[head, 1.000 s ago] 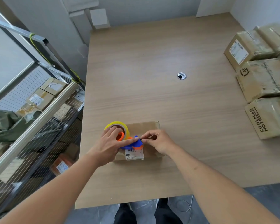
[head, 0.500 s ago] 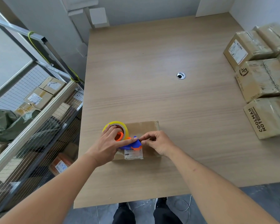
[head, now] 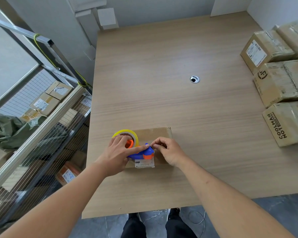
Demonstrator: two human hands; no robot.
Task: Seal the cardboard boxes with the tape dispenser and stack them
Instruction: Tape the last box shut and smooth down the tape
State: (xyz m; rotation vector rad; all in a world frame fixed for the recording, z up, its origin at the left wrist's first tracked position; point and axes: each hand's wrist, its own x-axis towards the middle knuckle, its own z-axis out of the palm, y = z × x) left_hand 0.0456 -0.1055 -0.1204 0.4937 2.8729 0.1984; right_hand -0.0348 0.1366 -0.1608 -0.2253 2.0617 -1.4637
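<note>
Both forearms are bare, no sleeves showing; dark trousers (head: pixel 155 227) and dark shoes (head: pixel 174 211) at 6 o'clock.

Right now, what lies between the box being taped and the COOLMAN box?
Nothing: in the head view only bare table runs from the box to the COOLMAN box.

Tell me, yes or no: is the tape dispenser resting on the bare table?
No, the tape dispenser sits on the cardboard box, held by the left hand.

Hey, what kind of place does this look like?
Probably a small packing or stockroom: taped brown cardboard boxes lined along a bare wooden table, and a metal wire shelving rack holding more labelled parcels.
</note>
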